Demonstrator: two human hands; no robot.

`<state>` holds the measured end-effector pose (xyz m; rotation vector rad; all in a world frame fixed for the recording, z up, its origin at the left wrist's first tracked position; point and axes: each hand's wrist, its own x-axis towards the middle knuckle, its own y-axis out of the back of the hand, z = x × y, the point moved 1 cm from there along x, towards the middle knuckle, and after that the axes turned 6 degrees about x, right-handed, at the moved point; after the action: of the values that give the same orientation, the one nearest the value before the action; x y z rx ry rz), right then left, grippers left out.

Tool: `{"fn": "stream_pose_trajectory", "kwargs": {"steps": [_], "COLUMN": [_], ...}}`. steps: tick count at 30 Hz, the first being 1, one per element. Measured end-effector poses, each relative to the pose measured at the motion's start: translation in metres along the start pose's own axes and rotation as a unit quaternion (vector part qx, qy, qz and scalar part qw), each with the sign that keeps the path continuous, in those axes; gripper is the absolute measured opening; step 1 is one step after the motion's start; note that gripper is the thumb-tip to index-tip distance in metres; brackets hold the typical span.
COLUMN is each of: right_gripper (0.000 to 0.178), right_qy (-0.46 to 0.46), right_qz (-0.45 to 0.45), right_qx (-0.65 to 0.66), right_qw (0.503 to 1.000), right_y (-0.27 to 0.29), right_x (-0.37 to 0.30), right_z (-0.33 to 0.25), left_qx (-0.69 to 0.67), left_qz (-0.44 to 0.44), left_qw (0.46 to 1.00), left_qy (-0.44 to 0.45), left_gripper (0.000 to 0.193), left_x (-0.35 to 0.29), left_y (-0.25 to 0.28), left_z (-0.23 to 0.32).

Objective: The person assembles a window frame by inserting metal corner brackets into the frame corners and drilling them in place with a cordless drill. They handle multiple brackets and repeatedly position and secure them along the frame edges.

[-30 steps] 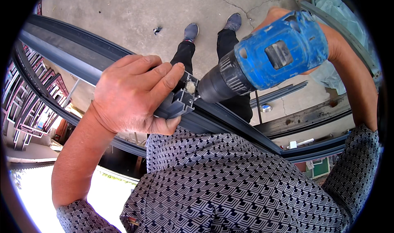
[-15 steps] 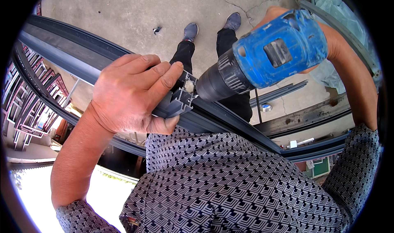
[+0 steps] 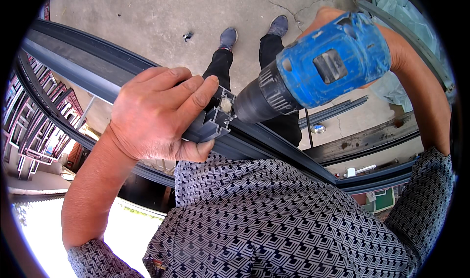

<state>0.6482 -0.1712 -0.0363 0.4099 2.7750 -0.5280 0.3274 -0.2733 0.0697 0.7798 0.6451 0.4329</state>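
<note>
My left hand (image 3: 156, 112) is closed over a dark grey metal profile (image 3: 214, 126), fingers across its top and thumb along its near side. The cut end of the profile faces right and shows hollow chambers, with a pale block inside one. My right hand (image 3: 327, 17) grips a blue power drill (image 3: 338, 57) from behind; the drill body hides most of its fingers. The drill's black chuck (image 3: 252, 102) points left, and its thin bit (image 3: 230, 118) meets the profile's end, though whether it has gone in I cannot tell.
Long dark profiles (image 3: 83, 57) run crosswise beneath my hands. More profiles (image 3: 338, 112) lie on the concrete floor (image 3: 147, 13), near a small round blue-and-white item (image 3: 318, 128). Stacked frame pieces (image 3: 36, 116) fill the left side. Clear plastic sheeting (image 3: 406, 13) lies at far right.
Almost nothing differs. The drill has shifted very slightly, its bit still at the profile's end, and my left hand keeps its hold.
</note>
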Motion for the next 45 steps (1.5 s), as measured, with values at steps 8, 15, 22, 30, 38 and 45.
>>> {"fn": "stream_pose_trajectory", "kwargs": {"steps": [8,15,22,30,38,45], "right_gripper": [0.098,0.061,0.043,0.026,0.009,0.067], "right_qy": [-0.015,-0.147,-0.044,-0.066,-0.096,0.066], "right_qz": [0.061,0.027,0.021,0.007,-0.119,-0.117], "right_qx": [-0.009,-0.104,-0.094,-0.070,0.011,-0.132], "right_qw": [0.998,0.983,0.994,0.995,0.988,0.982], "right_y": [-0.005,-0.007,-0.009,-0.012,-0.004,0.007], "right_x": [-0.012,0.012,0.012,0.020,0.041,0.020], "right_z": [0.047,-0.023,-0.013,-0.027,-0.018,0.022], "left_qx": [0.003,0.011,-0.002,0.002,0.002,0.005], "left_qz": [0.001,0.000,0.001,-0.005,-0.005,-0.006], "left_qw": [1.000,1.000,1.000,1.000,1.000,1.000], "left_qy": [-0.002,-0.002,0.003,0.002,0.002,-0.005], "left_gripper": [0.066,0.066,0.065,0.066,0.066,0.067], "left_x": [0.000,-0.001,-0.001,-0.002,0.000,0.002], "left_y": [0.001,0.000,0.002,0.001,0.003,0.003], "left_z": [0.001,0.001,0.001,0.000,0.001,-0.001]}}
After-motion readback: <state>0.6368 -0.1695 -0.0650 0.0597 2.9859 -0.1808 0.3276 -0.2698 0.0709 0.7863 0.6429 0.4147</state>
